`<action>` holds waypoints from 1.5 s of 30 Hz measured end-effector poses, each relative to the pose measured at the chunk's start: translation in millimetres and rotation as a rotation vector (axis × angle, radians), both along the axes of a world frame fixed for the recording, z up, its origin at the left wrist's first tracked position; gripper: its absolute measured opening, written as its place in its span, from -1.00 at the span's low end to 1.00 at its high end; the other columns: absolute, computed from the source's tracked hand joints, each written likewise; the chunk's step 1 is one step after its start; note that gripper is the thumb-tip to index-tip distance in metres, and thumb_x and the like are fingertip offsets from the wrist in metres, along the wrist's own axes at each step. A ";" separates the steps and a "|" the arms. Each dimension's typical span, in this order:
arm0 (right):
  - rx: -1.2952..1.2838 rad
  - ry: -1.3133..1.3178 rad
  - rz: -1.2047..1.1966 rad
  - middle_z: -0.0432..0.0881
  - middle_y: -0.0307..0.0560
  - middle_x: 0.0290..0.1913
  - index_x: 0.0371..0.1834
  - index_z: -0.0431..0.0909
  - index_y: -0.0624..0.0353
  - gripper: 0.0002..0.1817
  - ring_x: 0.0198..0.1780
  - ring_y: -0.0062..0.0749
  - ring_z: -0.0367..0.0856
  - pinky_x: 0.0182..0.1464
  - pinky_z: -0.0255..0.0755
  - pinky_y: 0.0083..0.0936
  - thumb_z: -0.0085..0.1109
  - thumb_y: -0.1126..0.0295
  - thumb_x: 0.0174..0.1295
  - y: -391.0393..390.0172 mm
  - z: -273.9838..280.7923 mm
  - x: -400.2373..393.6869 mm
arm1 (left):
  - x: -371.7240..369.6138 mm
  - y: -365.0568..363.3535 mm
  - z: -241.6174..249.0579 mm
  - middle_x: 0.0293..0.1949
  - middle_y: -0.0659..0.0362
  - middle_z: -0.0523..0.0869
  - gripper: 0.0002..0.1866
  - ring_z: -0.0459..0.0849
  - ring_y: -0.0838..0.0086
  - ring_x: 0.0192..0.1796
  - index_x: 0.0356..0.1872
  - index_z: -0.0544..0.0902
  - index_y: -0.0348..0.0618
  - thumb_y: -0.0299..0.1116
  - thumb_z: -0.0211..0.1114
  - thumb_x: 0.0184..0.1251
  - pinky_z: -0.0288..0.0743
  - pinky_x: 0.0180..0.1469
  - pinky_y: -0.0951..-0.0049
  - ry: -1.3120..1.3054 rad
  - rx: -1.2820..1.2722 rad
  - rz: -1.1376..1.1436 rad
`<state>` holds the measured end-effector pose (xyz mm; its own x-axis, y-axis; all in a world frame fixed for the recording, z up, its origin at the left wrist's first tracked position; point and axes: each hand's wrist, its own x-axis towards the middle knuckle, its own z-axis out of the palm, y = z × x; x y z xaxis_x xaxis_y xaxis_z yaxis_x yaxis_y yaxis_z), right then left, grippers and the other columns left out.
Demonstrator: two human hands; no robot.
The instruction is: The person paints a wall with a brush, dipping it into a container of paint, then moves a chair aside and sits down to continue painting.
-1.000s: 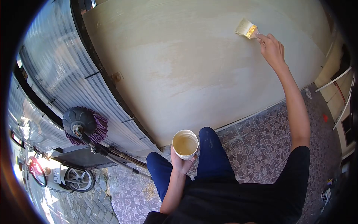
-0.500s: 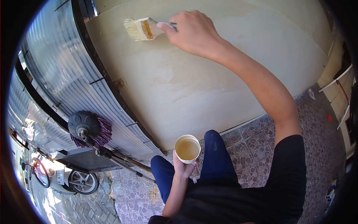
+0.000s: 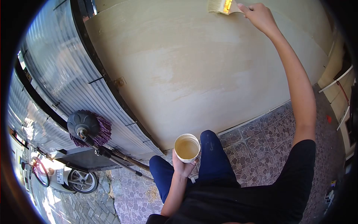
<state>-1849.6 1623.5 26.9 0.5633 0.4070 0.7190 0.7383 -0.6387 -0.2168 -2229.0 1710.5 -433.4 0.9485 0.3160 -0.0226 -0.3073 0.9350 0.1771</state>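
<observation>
My right hand (image 3: 260,16) is closed around the handle of a wide paintbrush (image 3: 223,6) near the top of the view. Its pale bristles point left and lie against or close to the cream wall (image 3: 179,67); contact is hard to make out. Uneven, darker and lighter patches mark the wall's surface. Low in front of my body, my left hand (image 3: 182,167) grips a paper cup (image 3: 187,148) from below. The cup is upright, with cream-coloured liquid inside.
A mop (image 3: 85,125) with purple strands leans head-up at the left, beside a corrugated sheet gate (image 3: 71,48). Beyond it stands a parked motorbike (image 3: 61,179). Patterned floor tiles (image 3: 261,138) run along the wall's foot. A white pipe (image 3: 335,79) sits at the right.
My right hand has carried the paintbrush to the right and upward along the wall. The cup in my left hand has stayed almost in place.
</observation>
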 end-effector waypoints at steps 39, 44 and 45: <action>0.025 0.098 -0.192 0.79 0.21 -0.36 -0.31 0.79 0.30 -0.57 -0.25 0.16 0.80 -0.12 0.65 -0.02 0.38 0.05 0.36 -35.4 -117.0 -3.2 | -0.6 -4.4 -13.7 0.22 -0.24 0.66 -0.36 0.76 -0.15 0.06 0.38 0.54 -0.17 0.17 -0.01 0.65 0.76 -0.28 0.20 0.033 -0.046 -0.016; 0.046 -0.027 -0.516 0.82 0.19 -0.30 -0.25 0.79 0.29 -0.61 -0.20 0.17 0.83 -0.12 0.66 -0.02 0.35 0.10 0.40 -81.1 -129.1 28.9 | 2.4 -7.1 -0.3 0.06 -0.02 0.76 -0.35 0.82 0.02 -0.06 0.34 0.56 -0.10 0.25 -0.12 0.68 0.68 -0.38 0.25 0.143 0.030 0.011; 0.071 -0.033 -0.604 0.82 0.19 -0.29 -0.25 0.79 0.28 -0.63 -0.19 0.18 0.83 -0.12 0.67 -0.01 0.33 0.12 0.41 -83.4 -129.4 26.3 | 3.6 -5.3 -5.7 0.14 -0.13 0.72 -0.36 0.80 -0.07 0.00 0.36 0.55 -0.13 0.20 -0.07 0.66 0.72 -0.33 0.22 0.070 0.009 -0.010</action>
